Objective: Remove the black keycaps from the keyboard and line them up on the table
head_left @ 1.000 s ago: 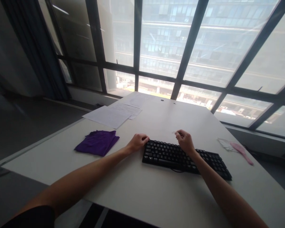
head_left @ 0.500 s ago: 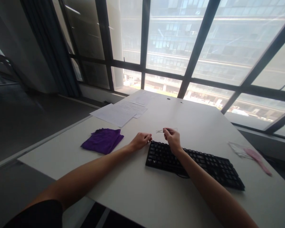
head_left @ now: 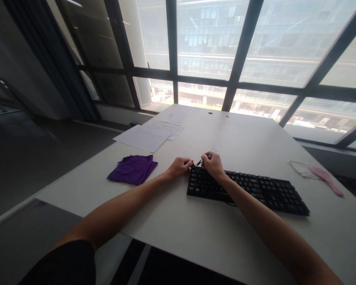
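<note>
1. Pinching a thin tool (head_left: 199, 162) tight in the right hand's (head_left: 213, 164) fingers.
2. Pointing it left, toward the far left corner of the sideways keyboard (head_left: 256, 187).
3. Resting the left hand (head_left: 180, 167) by that corner; cannot tell if pinching.

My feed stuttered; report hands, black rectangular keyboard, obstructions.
Left hand at far left corner of black rectangular keyboard. Right hand pinching thin dark tool there. Right forearm partly hiding keys.
</note>
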`<state>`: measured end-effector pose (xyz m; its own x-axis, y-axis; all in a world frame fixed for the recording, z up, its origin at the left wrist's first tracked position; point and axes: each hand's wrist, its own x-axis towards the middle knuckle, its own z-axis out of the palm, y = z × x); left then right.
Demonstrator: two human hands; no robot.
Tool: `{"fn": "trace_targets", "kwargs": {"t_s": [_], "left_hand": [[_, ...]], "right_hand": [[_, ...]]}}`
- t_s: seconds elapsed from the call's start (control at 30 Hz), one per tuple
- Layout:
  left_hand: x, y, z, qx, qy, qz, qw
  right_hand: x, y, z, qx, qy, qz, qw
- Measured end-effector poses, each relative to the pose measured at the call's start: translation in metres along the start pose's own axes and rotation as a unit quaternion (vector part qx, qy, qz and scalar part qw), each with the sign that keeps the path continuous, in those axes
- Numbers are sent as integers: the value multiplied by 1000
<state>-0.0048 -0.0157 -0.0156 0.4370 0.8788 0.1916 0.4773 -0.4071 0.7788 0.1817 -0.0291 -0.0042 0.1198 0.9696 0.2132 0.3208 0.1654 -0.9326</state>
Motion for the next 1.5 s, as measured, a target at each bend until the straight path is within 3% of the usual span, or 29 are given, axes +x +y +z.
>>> {"fn": "trace_targets", "kwargs": {"t_s": [0.37,0.5,0.83,1.1,1.27,1.5], "left_hand": [[1,1,-1,-42,6,-14,999],[0,2,-3,-37,4,-3,999],[-2,-5,-11,-93,-34,1,995],[-2,-3,-16,-50,-45,27,997],[-1,-6,-14,-64,-53,22,996],[0,-9,-16,-104,-74,17,992]], "right_hand": [[30,-4,7,-63,-94,103,988],[30,-7,6,-18,-97,154,983],[34,-9,8,15,-113,186,976],[31,-9,19,-9,-127,132,983],[13,-5,23,-67,-55,-48,995],[-4,-3,25,-101,-28,-119,987]]}}
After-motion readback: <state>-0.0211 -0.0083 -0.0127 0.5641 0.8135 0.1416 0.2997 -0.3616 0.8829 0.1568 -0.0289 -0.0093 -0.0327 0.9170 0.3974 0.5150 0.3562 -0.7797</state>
